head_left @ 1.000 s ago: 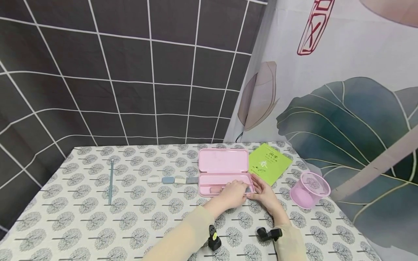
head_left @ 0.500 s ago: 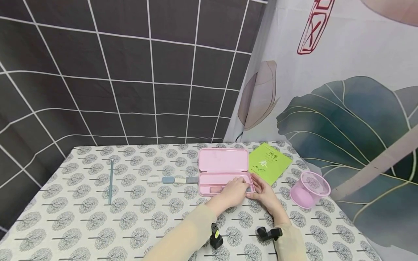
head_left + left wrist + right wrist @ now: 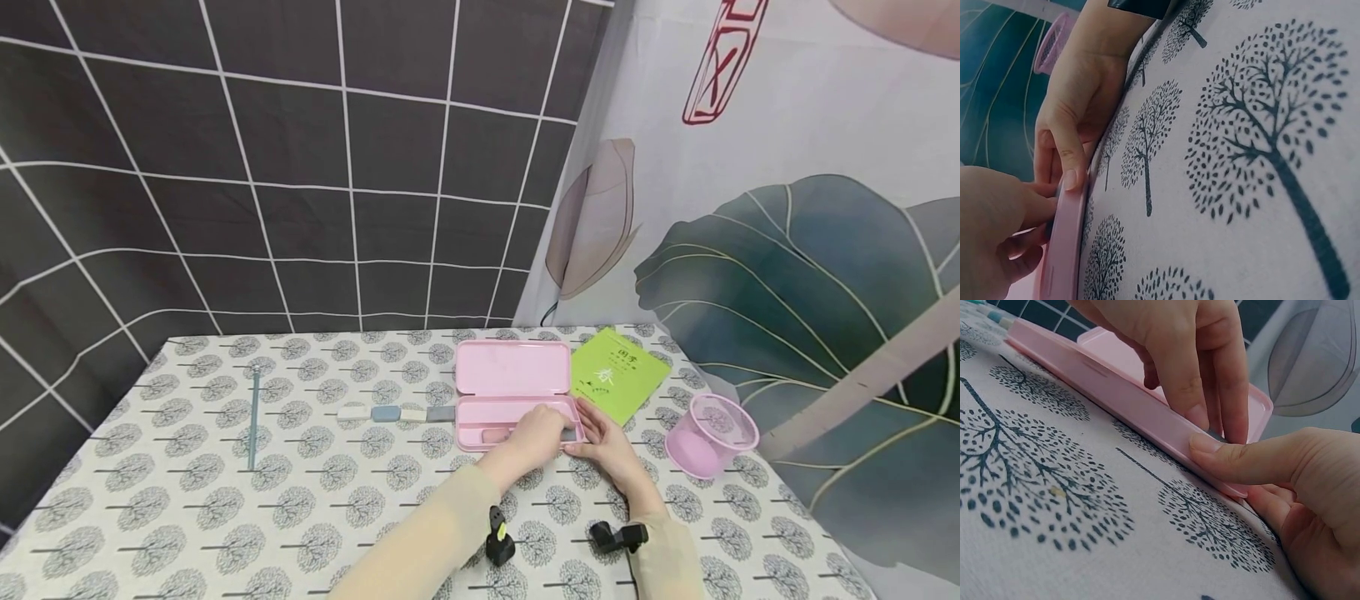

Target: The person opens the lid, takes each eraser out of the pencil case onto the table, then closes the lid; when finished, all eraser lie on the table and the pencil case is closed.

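Note:
An open pink pencil case [image 3: 517,410] lies on the table with its lid [image 3: 513,368] tipped back. Inside its near compartment is a pinkish block [image 3: 495,436]. My left hand [image 3: 534,439] reaches into the right end of the case, thumb and fingers pinching a small dark grey block [image 3: 1216,435] that is mostly hidden by the fingers. At the right end, my right hand [image 3: 611,450] grips the case, its thumb [image 3: 1207,447] on the near wall and the other fingers round the end.
Left of the case runs a row of small blocks, including a blue one [image 3: 386,414] and a grey one [image 3: 441,415]. A blue-grey pencil-like stick [image 3: 254,421] lies farther left. Right are a green booklet [image 3: 617,375] and a pink mesh cup [image 3: 708,437].
My left hand has shifted slightly within the case's right end, its wrist moving a little right and uncovering more of the grey block. My right hand stays at the case's end.

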Available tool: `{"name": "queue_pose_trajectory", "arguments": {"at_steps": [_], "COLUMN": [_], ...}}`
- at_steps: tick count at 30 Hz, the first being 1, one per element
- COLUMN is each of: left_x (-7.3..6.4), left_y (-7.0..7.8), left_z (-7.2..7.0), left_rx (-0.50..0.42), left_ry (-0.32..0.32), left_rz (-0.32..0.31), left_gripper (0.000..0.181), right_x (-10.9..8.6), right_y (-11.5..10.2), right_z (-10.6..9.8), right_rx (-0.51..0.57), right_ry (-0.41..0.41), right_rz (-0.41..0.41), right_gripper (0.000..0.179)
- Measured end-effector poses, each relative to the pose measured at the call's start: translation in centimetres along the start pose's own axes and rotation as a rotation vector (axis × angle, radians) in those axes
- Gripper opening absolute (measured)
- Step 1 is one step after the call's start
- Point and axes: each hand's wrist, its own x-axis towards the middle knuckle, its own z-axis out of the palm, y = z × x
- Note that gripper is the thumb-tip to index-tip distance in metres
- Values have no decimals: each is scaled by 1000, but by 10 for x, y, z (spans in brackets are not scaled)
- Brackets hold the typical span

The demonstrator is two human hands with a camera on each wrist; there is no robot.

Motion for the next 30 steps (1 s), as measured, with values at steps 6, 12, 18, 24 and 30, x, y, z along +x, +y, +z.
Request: {"name": "queue_pose_trajectory", "arguments": {"at_steps": [6, 12, 18, 24, 30], "left_x": [1, 2, 1, 0, 0], "left_y": [0, -1, -1, 0, -1], "left_z": [0, 0, -1, -4, -3], "left_rx": [3, 17, 26, 31, 38], "left_ry": [19, 38, 36, 37, 38], "left_rz": [-4, -1, 11, 12, 20], "left_gripper": [26, 24, 24, 24, 23], "right_x": [1, 1, 1, 1, 1], "right_y": [2, 4, 3, 2, 2], "right_z": [-1, -2, -2, 0, 0], "right_rx": [4, -10, -6, 8, 11], "right_ry": [4, -1, -3, -3, -5], "right_rz": [6, -6, -4, -2, 1], "right_gripper": [96, 95, 95, 96, 96]}}
